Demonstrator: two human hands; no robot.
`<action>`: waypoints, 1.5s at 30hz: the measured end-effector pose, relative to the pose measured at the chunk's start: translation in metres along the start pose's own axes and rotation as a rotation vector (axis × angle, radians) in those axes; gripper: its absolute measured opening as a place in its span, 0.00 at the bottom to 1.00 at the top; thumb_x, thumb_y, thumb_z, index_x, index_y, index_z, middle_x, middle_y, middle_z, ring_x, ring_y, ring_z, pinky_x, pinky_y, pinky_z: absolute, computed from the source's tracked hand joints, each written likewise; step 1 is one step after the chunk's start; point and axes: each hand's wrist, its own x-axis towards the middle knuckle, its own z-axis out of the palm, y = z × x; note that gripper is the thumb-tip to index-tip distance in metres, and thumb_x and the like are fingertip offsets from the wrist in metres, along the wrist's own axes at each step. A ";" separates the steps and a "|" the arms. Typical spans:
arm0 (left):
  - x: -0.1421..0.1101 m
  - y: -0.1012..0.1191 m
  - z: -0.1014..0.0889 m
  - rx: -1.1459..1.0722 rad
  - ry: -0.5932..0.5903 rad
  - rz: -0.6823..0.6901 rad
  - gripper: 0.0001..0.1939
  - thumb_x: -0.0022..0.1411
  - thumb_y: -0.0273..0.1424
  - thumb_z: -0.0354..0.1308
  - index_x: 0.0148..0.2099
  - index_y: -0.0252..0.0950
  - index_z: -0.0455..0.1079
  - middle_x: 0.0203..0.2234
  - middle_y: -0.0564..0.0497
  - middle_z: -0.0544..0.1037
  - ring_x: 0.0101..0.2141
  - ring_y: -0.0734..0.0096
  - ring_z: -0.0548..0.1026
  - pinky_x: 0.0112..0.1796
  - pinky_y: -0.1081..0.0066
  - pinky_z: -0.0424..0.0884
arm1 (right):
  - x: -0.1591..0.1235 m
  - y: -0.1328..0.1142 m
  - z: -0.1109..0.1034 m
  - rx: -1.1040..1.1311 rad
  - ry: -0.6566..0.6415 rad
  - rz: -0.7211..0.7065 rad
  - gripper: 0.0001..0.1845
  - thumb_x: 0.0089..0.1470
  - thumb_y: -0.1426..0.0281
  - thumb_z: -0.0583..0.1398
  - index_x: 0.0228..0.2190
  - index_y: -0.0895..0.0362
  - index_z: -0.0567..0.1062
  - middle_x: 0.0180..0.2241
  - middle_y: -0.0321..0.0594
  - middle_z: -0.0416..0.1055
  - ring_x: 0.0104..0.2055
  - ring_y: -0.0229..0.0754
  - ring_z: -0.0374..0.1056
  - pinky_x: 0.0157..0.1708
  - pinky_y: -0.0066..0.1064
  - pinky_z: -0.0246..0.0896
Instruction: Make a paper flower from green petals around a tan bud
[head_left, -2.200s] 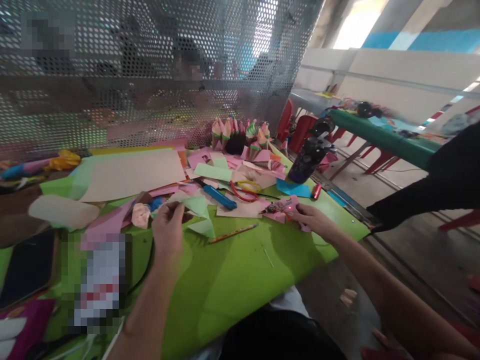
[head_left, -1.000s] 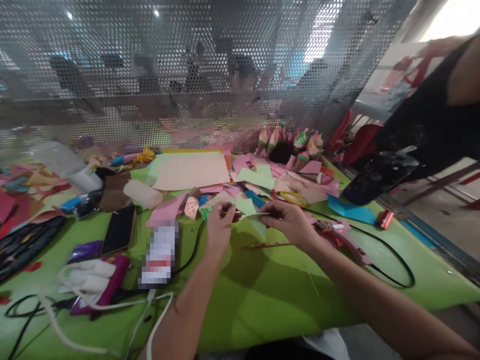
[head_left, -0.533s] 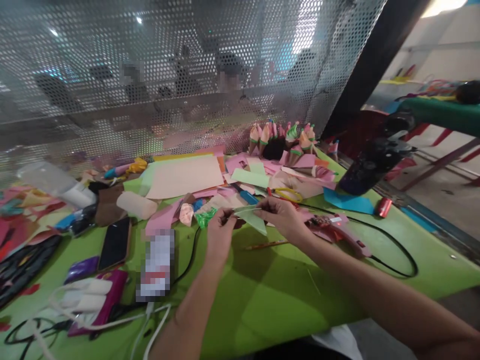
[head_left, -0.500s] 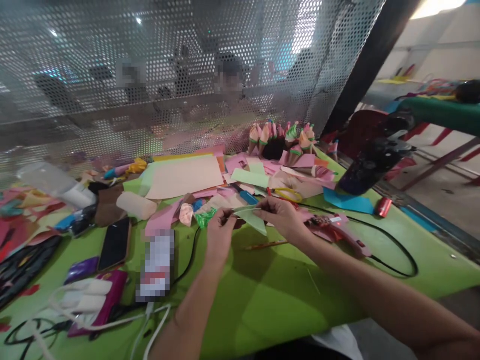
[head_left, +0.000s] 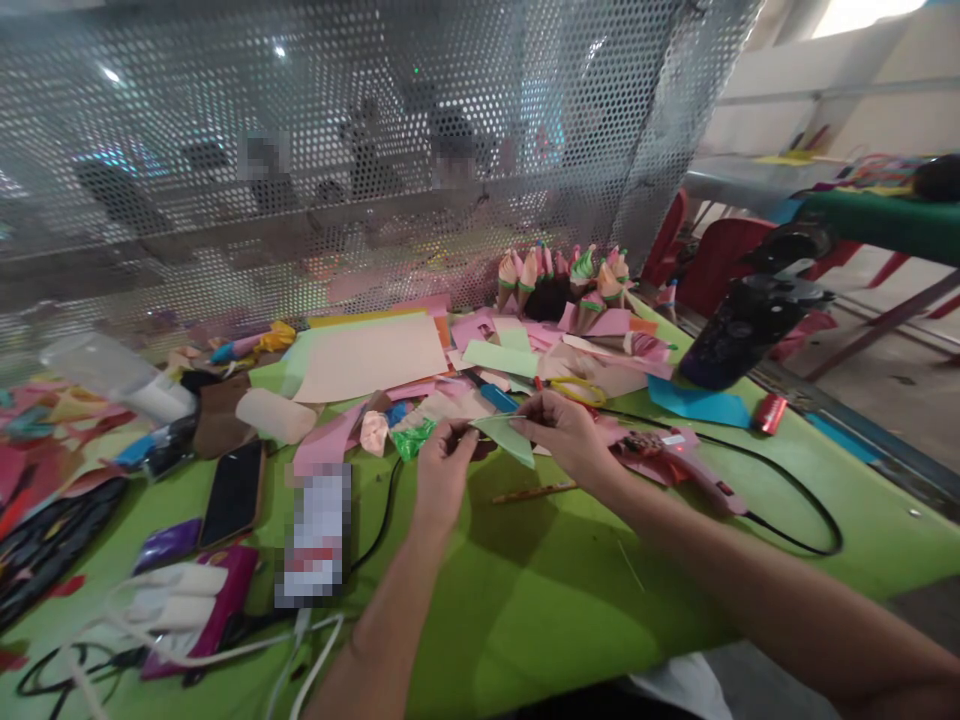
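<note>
A small piece of pale green paper (head_left: 508, 440) is stretched between both hands above the green table. My left hand (head_left: 444, 462) pinches its left end, and my right hand (head_left: 564, 435) pinches the upper right edge, so one corner hangs down between them. Under the paper lies a pencil (head_left: 534, 492). To the right of my right hand rests a pink glue gun (head_left: 694, 468) with a small red light and a black cord. Left of my left hand are a crumpled green wrapper (head_left: 412, 440) and a crumpled peach piece (head_left: 374, 433).
Yellow-handled scissors (head_left: 576, 390) and coloured paper sheets (head_left: 371, 355) lie behind the hands. Paper ice-cream cones (head_left: 592, 285) stand near the perforated metal screen (head_left: 337, 130). A black tumbler (head_left: 742, 335) is at right; phones (head_left: 234, 492) and white cables (head_left: 225, 650) at left.
The view has shifted slightly. Both hands hold the green paper in nearly the same position as before.
</note>
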 end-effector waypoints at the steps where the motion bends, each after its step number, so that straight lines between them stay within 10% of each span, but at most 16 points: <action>1: 0.000 0.000 0.000 -0.001 -0.002 0.004 0.11 0.50 0.36 0.66 0.34 0.35 0.73 0.26 0.54 0.78 0.25 0.73 0.78 0.35 0.68 0.77 | 0.000 0.000 0.000 -0.001 0.002 -0.001 0.18 0.41 0.56 0.68 0.25 0.56 0.72 0.21 0.32 0.67 0.23 0.36 0.61 0.24 0.28 0.55; 45: 0.005 -0.008 -0.004 0.042 -0.018 0.057 0.17 0.49 0.41 0.69 0.35 0.34 0.73 0.26 0.53 0.79 0.27 0.72 0.79 0.34 0.71 0.76 | -0.003 0.006 0.003 -0.057 0.063 -0.076 0.19 0.44 0.56 0.68 0.28 0.55 0.69 0.24 0.33 0.67 0.26 0.39 0.63 0.26 0.29 0.56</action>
